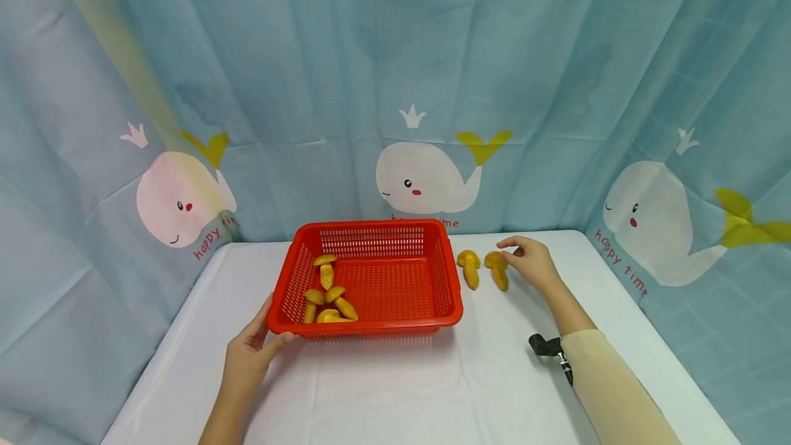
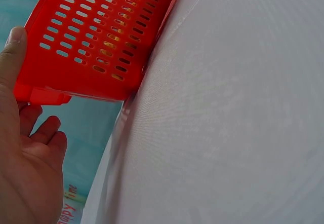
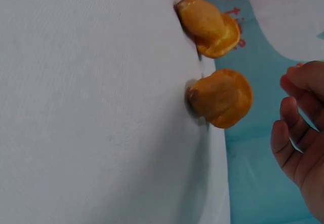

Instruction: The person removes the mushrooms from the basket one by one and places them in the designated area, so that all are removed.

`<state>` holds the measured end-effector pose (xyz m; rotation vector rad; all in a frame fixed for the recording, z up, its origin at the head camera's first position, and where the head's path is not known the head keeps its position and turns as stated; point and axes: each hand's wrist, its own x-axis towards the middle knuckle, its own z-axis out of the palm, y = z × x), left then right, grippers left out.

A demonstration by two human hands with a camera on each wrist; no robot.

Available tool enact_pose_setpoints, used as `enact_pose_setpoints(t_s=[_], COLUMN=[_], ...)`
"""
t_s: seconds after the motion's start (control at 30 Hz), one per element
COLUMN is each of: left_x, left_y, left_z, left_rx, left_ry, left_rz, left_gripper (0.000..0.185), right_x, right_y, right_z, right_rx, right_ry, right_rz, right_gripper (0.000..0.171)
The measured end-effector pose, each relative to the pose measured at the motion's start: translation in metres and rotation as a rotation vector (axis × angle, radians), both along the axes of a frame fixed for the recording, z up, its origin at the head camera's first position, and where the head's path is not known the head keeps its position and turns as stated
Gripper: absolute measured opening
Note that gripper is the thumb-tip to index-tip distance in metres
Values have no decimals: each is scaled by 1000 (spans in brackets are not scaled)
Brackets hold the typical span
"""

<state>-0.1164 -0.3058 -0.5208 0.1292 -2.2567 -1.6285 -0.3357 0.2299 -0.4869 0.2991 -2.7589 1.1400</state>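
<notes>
My left hand point(image 1: 247, 359) holds the red plastic basket point(image 1: 395, 327) at its near left corner. In the left wrist view its thumb lies against the basket wall point(image 2: 76, 77), with the fingers curled at the rim. Several yellow-brown toy mushrooms point(image 1: 326, 277) lie in the left part of the basket. Two more rest on the table, side by side: one mushroom point(image 1: 471, 272) near the basket's right wall, the other mushroom point(image 1: 499, 279) further right. Beside that one hovers my right hand point(image 1: 533, 265), fingers loosely bent. The right wrist view shows a gap between its fingertips and the closer mushroom point(image 3: 223, 100).
A white cloth covers the table point(image 1: 383, 390). Blue curtains point(image 1: 346, 88) printed with whales hang behind and at both sides. Against the right sleeve point(image 1: 608, 376) sits a small black device point(image 1: 545, 345).
</notes>
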Motion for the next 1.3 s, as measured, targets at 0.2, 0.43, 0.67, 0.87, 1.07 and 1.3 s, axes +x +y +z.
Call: enact_pose_setpoints(t_s=[0.2,0.43,0.67,0.87,1.07,1.3], left_x=[0,1,0,-2,-2,-2], left_y=[0,-2,-3,-3,-3,-2], left_z=[1,2,1,-1,-2,-1], left_rx=[5,-13,-28,-16,-35,-24], left_ry=[-9,-11,-4,6,3,17], left_rz=[1,1,0,-8,0,5], left_gripper=[77,77,77,77,78,78], right_x=[8,19,27,40,52,60], right_y=[-8,-23,-37,-50,-65,-83], right_z=[10,21,26,37,52,70], right_rx=[-5,-57,-115,-137,-144,-205], right_ry=[20,41,51,72,123,147], right_rz=[9,31,72,106,162,191], right_gripper=[21,17,16,18,19,19])
